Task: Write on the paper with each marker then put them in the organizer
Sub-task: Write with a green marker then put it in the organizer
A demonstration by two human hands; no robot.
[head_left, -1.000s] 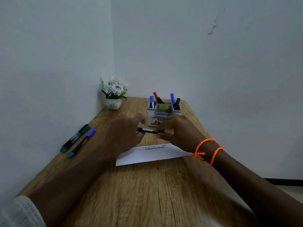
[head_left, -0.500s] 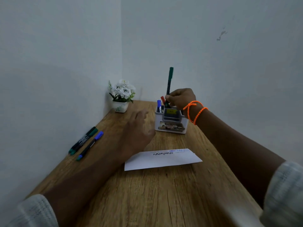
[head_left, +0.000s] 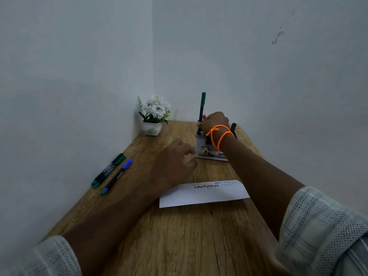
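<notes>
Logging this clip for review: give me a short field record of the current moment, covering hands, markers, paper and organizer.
right hand: grips green marker upright over the organizer
left hand: loosely curled, holds nothing, above the table
paper: flat on table, scribbled lines along its far edge
markers left on table: two green markers and a blue-capped marker, by the left wall
flower pot: far left corner
</notes>
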